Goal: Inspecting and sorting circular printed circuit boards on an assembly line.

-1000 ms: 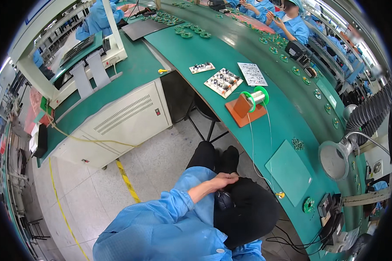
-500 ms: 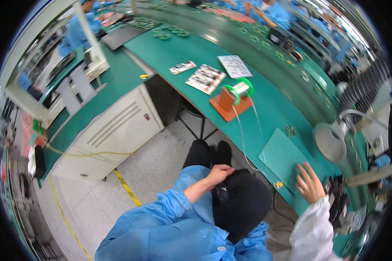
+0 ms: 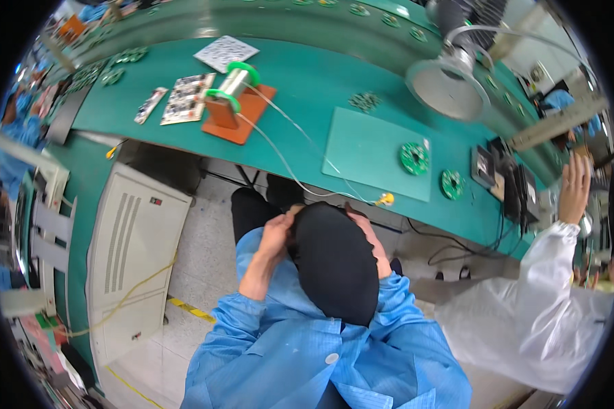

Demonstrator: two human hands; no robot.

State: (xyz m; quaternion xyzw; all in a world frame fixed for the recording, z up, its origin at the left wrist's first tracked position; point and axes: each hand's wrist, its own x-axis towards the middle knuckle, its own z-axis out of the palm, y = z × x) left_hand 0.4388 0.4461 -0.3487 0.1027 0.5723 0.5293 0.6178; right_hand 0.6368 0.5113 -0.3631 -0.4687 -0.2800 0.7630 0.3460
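Note:
A rounded form in black cloth (image 3: pixel 338 262), seemingly my own raised knee, rises between my hands. My left hand (image 3: pixel 274 237) has curled fingers against its left side. My right hand (image 3: pixel 370 238) lies along its right side, with the fingers mostly hidden behind the cloth. Beyond them, on the bench, lies a pale green mat (image 3: pixel 368 146) bearing a round green circuit board (image 3: pixel 415 158). Another round board (image 3: pixel 452 184) rests right of the mat. The yellow tip (image 3: pixel 385 199) of a soldering cord hangs at the bench's near edge.
A solder wire spool (image 3: pixel 235 85) sits on an orange stand (image 3: pixel 252 123), near a component tray (image 3: pixel 187 99). A lamp (image 3: pixel 450 85) overhangs the back. At right, a co-worker's white-sleeved hand (image 3: pixel 574 189) is raised beside black boxes (image 3: pixel 522 191). A white cabinet (image 3: pixel 133 238) stands left.
The view has swung right. The co-worker's hand has left the mat and risen, and a round board now shows there. My right hand has come into sight beside the black cloth.

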